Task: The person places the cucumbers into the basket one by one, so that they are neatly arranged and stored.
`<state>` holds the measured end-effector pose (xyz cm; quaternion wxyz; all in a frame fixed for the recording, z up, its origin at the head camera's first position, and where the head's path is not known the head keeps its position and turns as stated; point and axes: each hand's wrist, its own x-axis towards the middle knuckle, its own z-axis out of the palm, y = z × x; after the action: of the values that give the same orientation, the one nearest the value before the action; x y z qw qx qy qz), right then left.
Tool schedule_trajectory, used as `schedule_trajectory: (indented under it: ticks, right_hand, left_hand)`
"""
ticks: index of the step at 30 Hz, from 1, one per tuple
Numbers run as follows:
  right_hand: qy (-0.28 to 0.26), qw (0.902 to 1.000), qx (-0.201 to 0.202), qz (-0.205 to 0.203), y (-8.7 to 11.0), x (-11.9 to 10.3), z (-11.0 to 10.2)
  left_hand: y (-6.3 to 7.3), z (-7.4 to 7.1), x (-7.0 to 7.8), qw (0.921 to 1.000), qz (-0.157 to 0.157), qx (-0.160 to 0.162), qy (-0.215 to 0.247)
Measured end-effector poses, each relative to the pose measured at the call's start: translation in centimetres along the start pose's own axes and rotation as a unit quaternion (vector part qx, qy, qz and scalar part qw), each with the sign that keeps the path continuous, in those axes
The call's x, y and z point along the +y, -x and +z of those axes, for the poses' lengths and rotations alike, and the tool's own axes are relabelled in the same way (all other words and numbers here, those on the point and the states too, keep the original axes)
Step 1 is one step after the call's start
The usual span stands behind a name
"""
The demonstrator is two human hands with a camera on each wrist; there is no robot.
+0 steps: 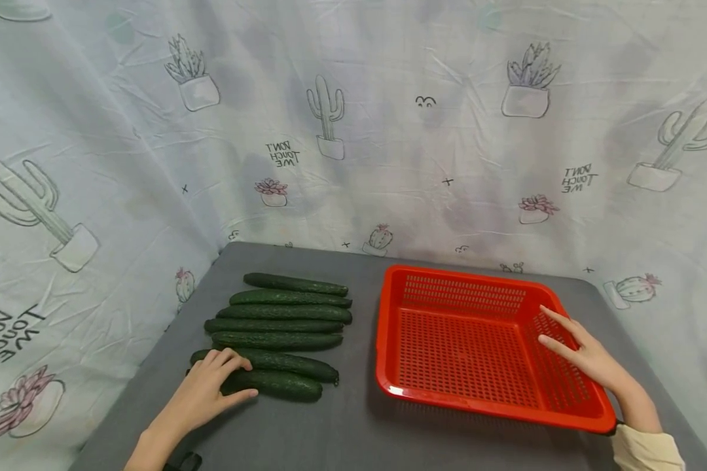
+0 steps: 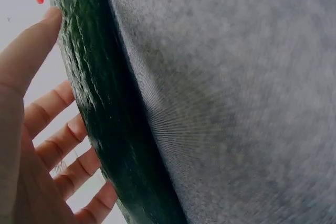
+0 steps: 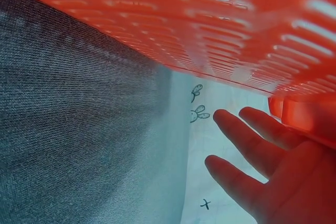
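Note:
My left hand (image 1: 211,379) lies over the left ends of the two nearest cucumbers, fingers bent loosely and thumb spread apart on the near side. In the left wrist view, the nearest cucumber (image 2: 105,98) runs past the fingertips and thumb tip, which reach its edge without wrapping round it. A red perforated plastic basket (image 1: 389,327) stands on the right. My right hand (image 1: 592,360) straddles its right rim, two digits extended over the inside. In the right wrist view, three loosely straight fingers (image 3: 247,140) show outside, below the basket wall.
Several more dark green cucumbers (image 1: 277,326) lie side by side in a column, roughly parallel, behind the nearest pair. A grey cloth (image 1: 353,432) covers the table. White printed curtains (image 1: 389,163) enclose the back and both sides.

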<state>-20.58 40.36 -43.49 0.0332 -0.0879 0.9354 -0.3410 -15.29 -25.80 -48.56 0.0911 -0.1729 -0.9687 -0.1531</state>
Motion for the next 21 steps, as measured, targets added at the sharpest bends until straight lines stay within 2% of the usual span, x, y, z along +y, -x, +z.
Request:
schedule_trajectory:
  ticks: [3, 10, 12, 15, 21]
  right_hand:
    - [-0.017, 0.9998, 0.003, -0.008, -0.2, 0.0, 0.2]
    - [-0.034, 0.9992, 0.011, -0.017, -0.2, 0.6, 0.1]
    - [-0.024, 0.9994, 0.016, -0.020, 0.0, 0.8, 0.0]
    - [-0.037, 0.9989, 0.014, -0.025, 0.4, 1.1, -0.1]
    - [-0.065, 0.9975, -0.016, -0.020, 1.1, 1.3, -0.5]
  left_hand:
    - [0.2, 0.2, 0.0, 0.9999, 0.009, 0.005, -0.007]
    - [0.0, 0.7, -0.2, 0.9973, 0.054, 0.018, -0.047]
    - [-0.2, 0.7, -0.2, 0.9961, 0.062, 0.011, -0.061]
    - [-0.3, 0.6, -0.1, 0.9948, 0.066, -0.007, -0.077]
    - [0.1, 0.3, 0.1, 0.9942, 0.067, -0.021, -0.082]
